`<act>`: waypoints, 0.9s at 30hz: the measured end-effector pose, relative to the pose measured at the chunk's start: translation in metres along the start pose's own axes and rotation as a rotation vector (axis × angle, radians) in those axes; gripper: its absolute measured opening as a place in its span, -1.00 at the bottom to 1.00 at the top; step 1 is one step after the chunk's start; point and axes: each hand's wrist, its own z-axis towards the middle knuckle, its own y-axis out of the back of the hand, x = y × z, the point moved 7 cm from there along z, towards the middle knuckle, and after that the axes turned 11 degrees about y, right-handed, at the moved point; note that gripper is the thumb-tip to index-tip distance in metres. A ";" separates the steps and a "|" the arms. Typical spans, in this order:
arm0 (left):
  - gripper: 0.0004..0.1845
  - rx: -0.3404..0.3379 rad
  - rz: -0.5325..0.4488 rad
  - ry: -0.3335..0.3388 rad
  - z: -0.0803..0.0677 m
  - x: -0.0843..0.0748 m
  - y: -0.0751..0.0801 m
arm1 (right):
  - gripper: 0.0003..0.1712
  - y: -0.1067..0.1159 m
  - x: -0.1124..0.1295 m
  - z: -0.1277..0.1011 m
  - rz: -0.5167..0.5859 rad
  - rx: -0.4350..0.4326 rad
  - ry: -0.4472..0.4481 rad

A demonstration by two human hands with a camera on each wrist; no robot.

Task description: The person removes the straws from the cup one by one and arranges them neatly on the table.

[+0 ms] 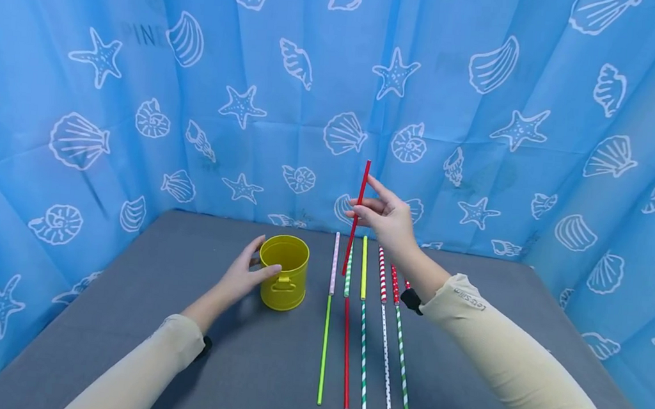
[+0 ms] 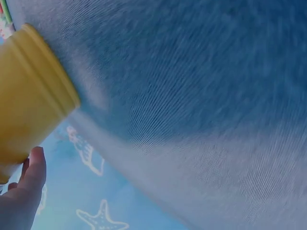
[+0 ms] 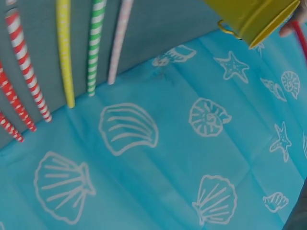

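Observation:
A plain red paper straw (image 1: 364, 180) stands nearly upright in the air, pinched between the thumb and fingers of my right hand (image 1: 388, 222). Its lower end overlaps the back row of straws in the head view. At the right edge of the right wrist view, part of the red straw (image 3: 300, 36) shows beside a fingertip. My left hand (image 1: 243, 273) holds a small yellow metal bucket (image 1: 282, 294) upright on the table, thumb at the near side of the rim and fingers around its left side. The bucket (image 2: 29, 91) fills the left of the left wrist view.
Two rows of paper straws lie right of the bucket. The back row includes a pink straw (image 1: 334, 263) and a yellow straw (image 1: 364, 268); the near row includes a light green straw (image 1: 324, 352) and another red straw (image 1: 346, 354). A blue shell-print curtain (image 1: 307, 100) hangs behind the grey table (image 1: 250, 378).

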 end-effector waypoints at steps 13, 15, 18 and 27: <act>-0.15 0.024 0.032 0.031 -0.001 -0.004 0.002 | -0.35 0.043 -0.004 -0.025 -0.171 0.006 -0.019; -0.15 0.029 0.020 0.032 -0.001 -0.004 0.002 | -0.36 0.050 -0.007 -0.029 -0.192 0.006 -0.031; -0.15 0.042 0.006 0.032 0.000 -0.004 0.000 | -0.36 0.059 -0.012 -0.035 -0.207 0.003 -0.044; -0.18 0.040 -0.020 0.061 -0.003 -0.001 0.001 | -0.33 0.078 -0.022 -0.046 -0.255 0.012 -0.068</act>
